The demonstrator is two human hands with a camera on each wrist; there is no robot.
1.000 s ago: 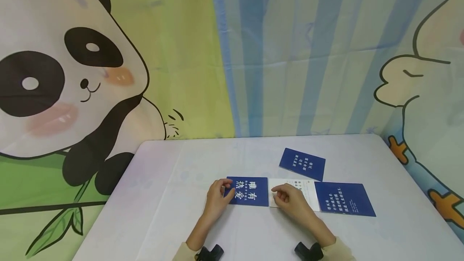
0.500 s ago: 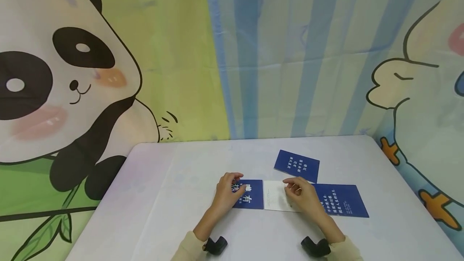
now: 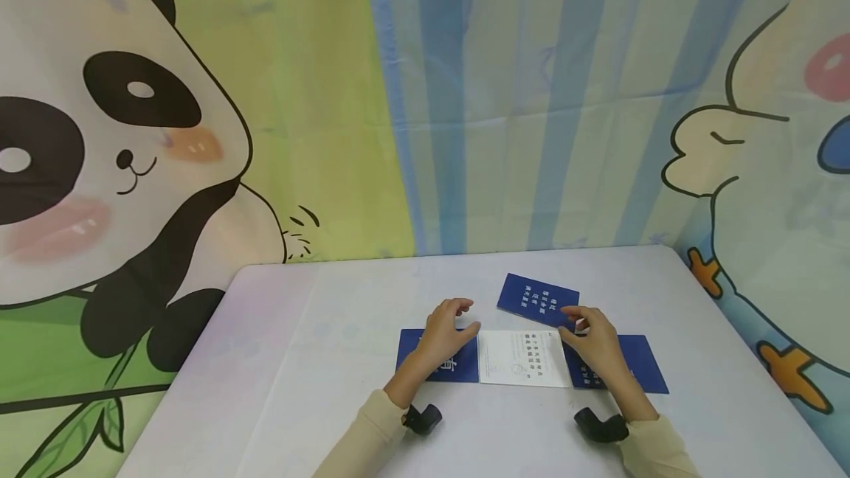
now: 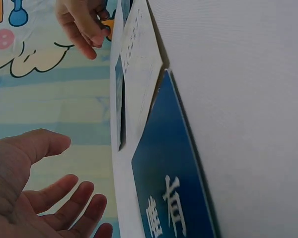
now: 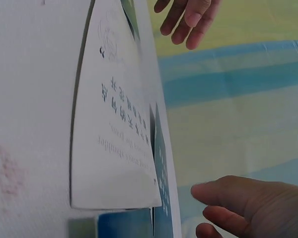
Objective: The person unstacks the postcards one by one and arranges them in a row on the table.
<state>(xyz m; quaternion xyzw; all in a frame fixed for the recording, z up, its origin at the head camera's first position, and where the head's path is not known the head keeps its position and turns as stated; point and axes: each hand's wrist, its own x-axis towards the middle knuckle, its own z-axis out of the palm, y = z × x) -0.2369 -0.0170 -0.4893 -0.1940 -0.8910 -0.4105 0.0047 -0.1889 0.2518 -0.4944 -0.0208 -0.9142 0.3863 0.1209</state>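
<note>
My left hand [image 3: 441, 338] hovers above the left blue card [image 3: 409, 345], thumb spread from its loosely bent fingers, with nothing between them. In the left wrist view that blue card [image 4: 171, 163] lies flat under the hand. Over the right blue card [image 3: 643, 364] hangs my right hand [image 3: 598, 349], its thumb and bent fingers apart and holding nothing. Between these two cards lies a white card [image 3: 521, 367] with printed text and a small drawing. Another blue card [image 3: 531, 297] sits farther back at a slant, its near right corner overlapped by the right fingertips.
The cards lie on a white-covered table [image 3: 319, 389]. A cloth backdrop [image 3: 491, 131] with a cartoon panda [image 3: 166, 190] rises behind and to the left. Each wrist carries a black camera mount, such as the right mount [image 3: 600, 426].
The right hand has moved right, from over the white card to over the right blue card, uncovering the white one. The left hand has shifted right and away from me. The head view has turned slightly.
</note>
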